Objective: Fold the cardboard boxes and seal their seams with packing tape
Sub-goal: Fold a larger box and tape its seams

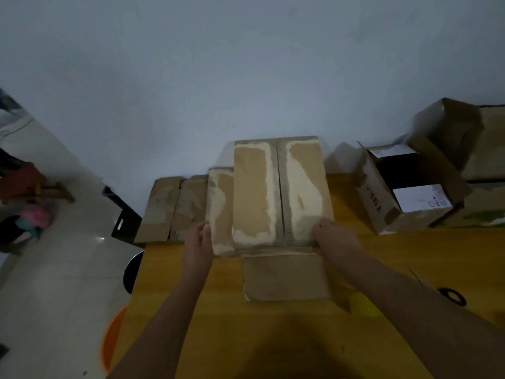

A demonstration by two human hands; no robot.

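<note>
On the yellow table (273, 337) before us stands the cardboard box (281, 192), its two top flaps meeting at a middle seam, one loose flap hanging toward us. We grip it at both near corners: our left hand (198, 243) holds the left side flap, our right hand (334, 237) clasps the right edge. Flattened cardboard (172, 206) lies just left; an open box (404, 192) sits to the right.

Yellow counter (218, 324) fills the lower frame. Directly on it: a worn cardboard box (278, 192) at centre, flattened cardboard (169, 206) centre left, an open box (404, 192) at right.
</note>
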